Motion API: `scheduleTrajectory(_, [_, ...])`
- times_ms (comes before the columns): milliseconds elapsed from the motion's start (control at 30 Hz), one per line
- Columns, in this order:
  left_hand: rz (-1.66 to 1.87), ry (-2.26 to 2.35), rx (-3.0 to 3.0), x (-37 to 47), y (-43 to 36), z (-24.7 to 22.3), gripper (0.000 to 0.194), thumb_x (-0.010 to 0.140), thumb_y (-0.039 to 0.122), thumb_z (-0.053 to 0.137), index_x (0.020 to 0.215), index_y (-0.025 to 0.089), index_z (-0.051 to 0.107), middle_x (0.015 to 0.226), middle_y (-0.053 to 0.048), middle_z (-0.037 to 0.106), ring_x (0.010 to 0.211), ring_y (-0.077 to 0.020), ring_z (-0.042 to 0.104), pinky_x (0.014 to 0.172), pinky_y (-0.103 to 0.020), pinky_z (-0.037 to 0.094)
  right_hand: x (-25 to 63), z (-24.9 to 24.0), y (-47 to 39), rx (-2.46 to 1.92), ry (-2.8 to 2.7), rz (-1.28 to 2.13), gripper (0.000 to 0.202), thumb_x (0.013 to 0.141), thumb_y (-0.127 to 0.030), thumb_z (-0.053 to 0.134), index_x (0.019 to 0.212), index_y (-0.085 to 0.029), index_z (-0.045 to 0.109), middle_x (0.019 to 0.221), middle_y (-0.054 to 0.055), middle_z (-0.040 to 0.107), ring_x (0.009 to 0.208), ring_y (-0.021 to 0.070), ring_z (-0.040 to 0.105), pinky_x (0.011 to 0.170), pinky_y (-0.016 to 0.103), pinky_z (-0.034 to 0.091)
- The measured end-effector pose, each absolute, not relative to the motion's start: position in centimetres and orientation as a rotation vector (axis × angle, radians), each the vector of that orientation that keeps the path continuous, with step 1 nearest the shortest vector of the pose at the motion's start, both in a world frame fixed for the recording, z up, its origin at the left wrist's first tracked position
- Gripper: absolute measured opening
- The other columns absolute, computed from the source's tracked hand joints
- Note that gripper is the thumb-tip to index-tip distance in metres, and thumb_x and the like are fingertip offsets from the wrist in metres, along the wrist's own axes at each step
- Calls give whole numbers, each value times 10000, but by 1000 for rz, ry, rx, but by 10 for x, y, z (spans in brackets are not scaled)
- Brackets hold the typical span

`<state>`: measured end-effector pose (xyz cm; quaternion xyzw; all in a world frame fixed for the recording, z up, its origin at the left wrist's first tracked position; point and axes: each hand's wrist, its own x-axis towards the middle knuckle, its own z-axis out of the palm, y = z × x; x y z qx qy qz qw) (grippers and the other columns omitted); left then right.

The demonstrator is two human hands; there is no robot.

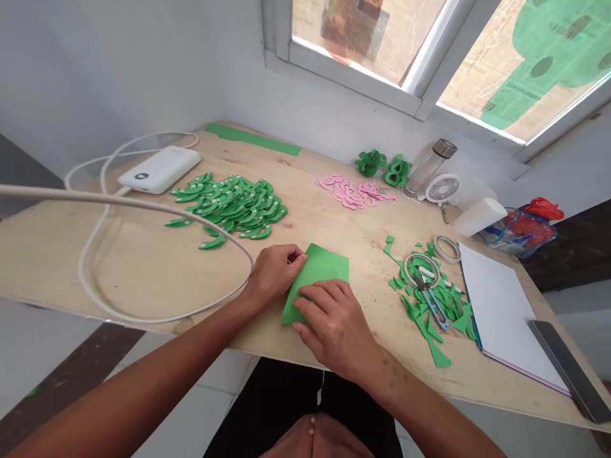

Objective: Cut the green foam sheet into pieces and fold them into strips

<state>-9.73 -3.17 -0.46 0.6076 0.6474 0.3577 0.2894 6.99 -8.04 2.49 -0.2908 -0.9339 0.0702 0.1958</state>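
A sheet of green paper (324, 267) lies on the table in front of me, apparently folded, though its layers are hard to make out. My left hand (277, 272) pinches its upper left edge between thumb and fingers. Over the lower part of the sheet, my right hand (329, 318) rests with its fingers on the paper and the thumb apart at the near edge. To the left is a heap of curved green paper cut-outs (233, 203) with pale tips. Pink paper cut-outs (353, 192) lie farther back.
A white cable (191, 213) loops past my left wrist from a white power bank (160, 168). On the right are green scraps (429, 337), scissors (434, 305), tape rolls (447, 249), white paper (506, 318) and a dark phone (570, 369). Behind stand a bottle (432, 165) and small fan (442, 188).
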Motion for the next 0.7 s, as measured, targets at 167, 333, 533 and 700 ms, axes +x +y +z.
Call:
scheduleTrajectory(167, [840,1947,1890,-91,-37,-6,233,829,271,471,710,184,652,800,-92,656,771,-245,597,675,-352,391,64,14,-85,-852,-2701,171,244,918,-343,545,1072,-166,613,1145,111,652,1067,252,550,921,421,399])
scheduleTrajectory(333, [740,2054,2096,-89,-39,-10,253,871,251,449,774,171,668,829,-133,657,898,-306,574,759,-428,387,63,9,-86,-870,-2736,173,257,919,-365,545,1081,-175,608,1102,108,666,1059,250,557,933,432,389])
scheduleTrajectory(533, [686,2122,2205,-89,-40,-16,233,892,247,443,832,172,656,848,-129,671,917,-314,554,762,-450,363,62,7,-86,-870,-2772,164,224,920,-339,542,1064,-182,609,1074,100,676,1040,246,567,939,434,371])
scheduleTrajectory(700, [687,2143,2233,-92,-40,-20,153,868,238,496,869,169,632,871,-118,678,914,-313,556,753,-437,359,62,5,-86,-870,-2781,165,227,918,-338,544,1069,-179,602,1075,105,677,1036,250,568,942,440,363])
